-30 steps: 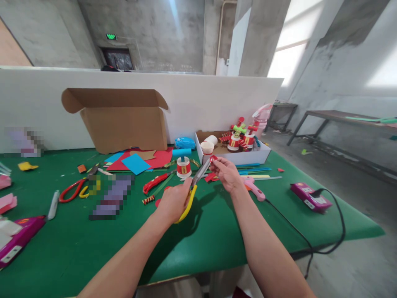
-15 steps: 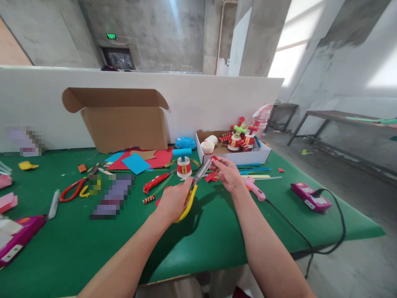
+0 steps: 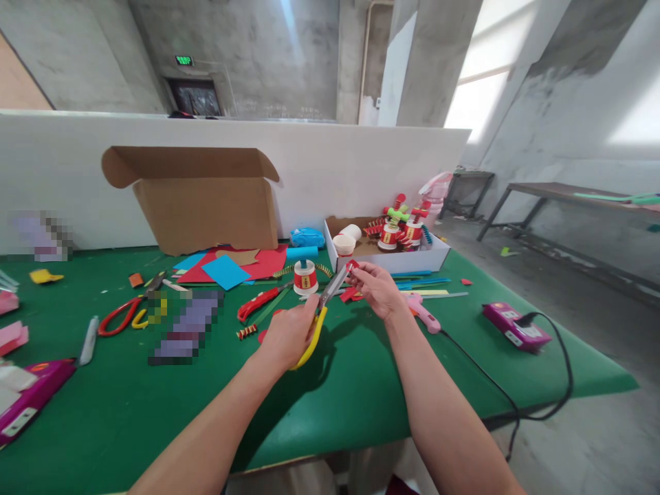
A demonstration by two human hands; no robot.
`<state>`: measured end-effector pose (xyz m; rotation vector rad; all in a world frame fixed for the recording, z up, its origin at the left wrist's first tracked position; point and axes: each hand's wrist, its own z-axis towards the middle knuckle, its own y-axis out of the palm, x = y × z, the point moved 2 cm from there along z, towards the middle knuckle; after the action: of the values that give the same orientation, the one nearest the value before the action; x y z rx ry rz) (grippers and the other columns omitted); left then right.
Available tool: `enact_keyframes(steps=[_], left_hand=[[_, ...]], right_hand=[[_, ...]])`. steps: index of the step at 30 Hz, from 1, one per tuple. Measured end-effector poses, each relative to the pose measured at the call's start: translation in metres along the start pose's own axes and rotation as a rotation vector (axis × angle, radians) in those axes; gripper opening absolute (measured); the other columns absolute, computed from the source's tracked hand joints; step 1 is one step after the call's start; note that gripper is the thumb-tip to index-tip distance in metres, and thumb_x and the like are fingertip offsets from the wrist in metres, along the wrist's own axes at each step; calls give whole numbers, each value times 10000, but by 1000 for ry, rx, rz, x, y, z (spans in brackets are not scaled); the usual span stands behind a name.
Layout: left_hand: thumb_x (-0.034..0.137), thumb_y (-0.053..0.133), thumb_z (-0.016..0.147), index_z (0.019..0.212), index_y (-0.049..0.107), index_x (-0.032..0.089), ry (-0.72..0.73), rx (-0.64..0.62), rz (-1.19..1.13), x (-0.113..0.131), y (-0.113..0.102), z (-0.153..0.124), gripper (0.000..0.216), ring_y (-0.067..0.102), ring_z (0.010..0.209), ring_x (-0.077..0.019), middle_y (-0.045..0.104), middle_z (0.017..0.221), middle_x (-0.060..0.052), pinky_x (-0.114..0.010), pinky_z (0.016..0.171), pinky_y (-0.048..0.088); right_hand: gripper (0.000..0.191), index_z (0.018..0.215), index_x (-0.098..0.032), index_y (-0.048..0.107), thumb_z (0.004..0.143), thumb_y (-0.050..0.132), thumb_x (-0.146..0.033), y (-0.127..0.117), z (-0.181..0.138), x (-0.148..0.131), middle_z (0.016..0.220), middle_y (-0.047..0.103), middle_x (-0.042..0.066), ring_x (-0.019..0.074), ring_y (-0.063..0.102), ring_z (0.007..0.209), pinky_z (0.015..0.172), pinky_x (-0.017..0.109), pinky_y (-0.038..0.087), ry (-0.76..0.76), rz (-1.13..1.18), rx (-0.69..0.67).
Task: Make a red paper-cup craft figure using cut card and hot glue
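My left hand (image 3: 293, 331) is closed round the yellow handles of a pair of scissors (image 3: 315, 338), whose blades point up and away to the right. A small red piece of paper (image 3: 352, 265) is pinched in the fingertips of my right hand (image 3: 375, 287), at the tips of the blades. Just beyond the scissors stands a red and white paper cup (image 3: 305, 278) with folded paper strips sticking out at its sides. A red utility knife (image 3: 259, 303) and a short folded paper strip (image 3: 247, 332) lie left of my left hand.
Behind my hands, a white box (image 3: 412, 261) holds cups and finished-looking paper figures. A pink glue gun (image 3: 425, 315) with a cord lies right of my right wrist, near a purple power block (image 3: 515, 326). Red-handled pliers (image 3: 121, 316) and coloured paper sheets (image 3: 227, 272) lie to the left.
The red paper piece and my right fingertips have shifted very slightly left at the scissor tips. Both hands keep the same grip.
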<state>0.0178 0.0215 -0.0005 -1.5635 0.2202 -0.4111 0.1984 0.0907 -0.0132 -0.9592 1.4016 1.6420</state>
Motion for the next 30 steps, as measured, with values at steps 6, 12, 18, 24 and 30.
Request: enact_keyframes(steps=[6, 12, 18, 24, 30], left_hand=[[152, 370, 846, 1170, 397, 175, 1, -7, 2, 1, -2, 0, 326, 662, 819, -268, 673, 915, -94, -315, 650, 466], [151, 370, 848, 1162, 400, 171, -5, -17, -1, 2, -3, -1, 316, 662, 808, -267, 675, 903, -100, -318, 648, 466], [148, 359, 844, 1156, 409, 174, -2, -14, 10, 1, -3, -1, 317, 662, 808, -279, 679, 907, -100, -327, 642, 469], [156, 365, 844, 1168, 406, 175, -4, -8, -7, 1, -3, -1, 327, 663, 802, -276, 681, 890, -96, -324, 645, 469], [169, 363, 846, 1180, 413, 176, -8, -4, 7, 0, -2, -1, 338, 665, 793, -264, 682, 857, -91, -313, 650, 471]], right_hand=[[294, 670, -177, 674, 504, 840, -354, 0, 0, 0, 615, 609, -31, 66, 528, 567, 653, 226, 474, -1, 12, 18], [286, 648, -177, 652, 507, 834, -346, 0, 1, -1, 630, 612, -28, 73, 532, 578, 656, 235, 461, -4, 6, 29], [289, 662, -181, 666, 508, 827, -364, 0, 1, -2, 661, 633, -15, 83, 548, 599, 603, 222, 438, 5, -22, 52], [289, 662, -185, 666, 515, 825, -376, 0, 0, -3, 655, 634, -17, 81, 547, 596, 583, 214, 436, -3, -42, 53], [308, 628, -189, 669, 461, 850, -374, 2, -1, -5, 643, 633, -22, 76, 541, 584, 576, 202, 445, 7, -8, 61]])
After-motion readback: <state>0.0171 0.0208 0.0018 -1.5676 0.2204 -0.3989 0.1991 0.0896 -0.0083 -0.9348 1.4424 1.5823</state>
